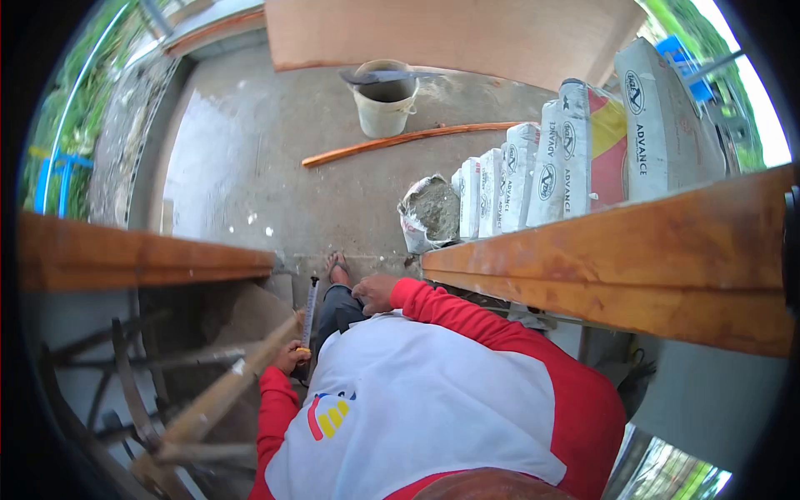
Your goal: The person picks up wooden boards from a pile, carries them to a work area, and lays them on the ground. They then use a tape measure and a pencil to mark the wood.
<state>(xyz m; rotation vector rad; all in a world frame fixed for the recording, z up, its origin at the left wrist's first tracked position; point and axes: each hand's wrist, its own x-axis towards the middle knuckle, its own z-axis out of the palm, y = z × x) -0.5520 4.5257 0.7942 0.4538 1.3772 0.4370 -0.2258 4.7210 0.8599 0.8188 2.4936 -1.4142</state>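
- Bucket (382, 117): dark tool (379, 77) across rim; contents unclear
- Open sack (412, 228): grey grainy material (438, 207)
- Sacks (551, 158): "ADVANCE"
- Left hand (288, 358): gripping tape measure (309, 317)
- Right hand (379, 293): fingers bent, grip unclear

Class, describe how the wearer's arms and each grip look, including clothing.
The left sleeve and right sleeve are long and red, joining a white-bodied shirt. The left grip and right grip are bare human hands, without gloves.
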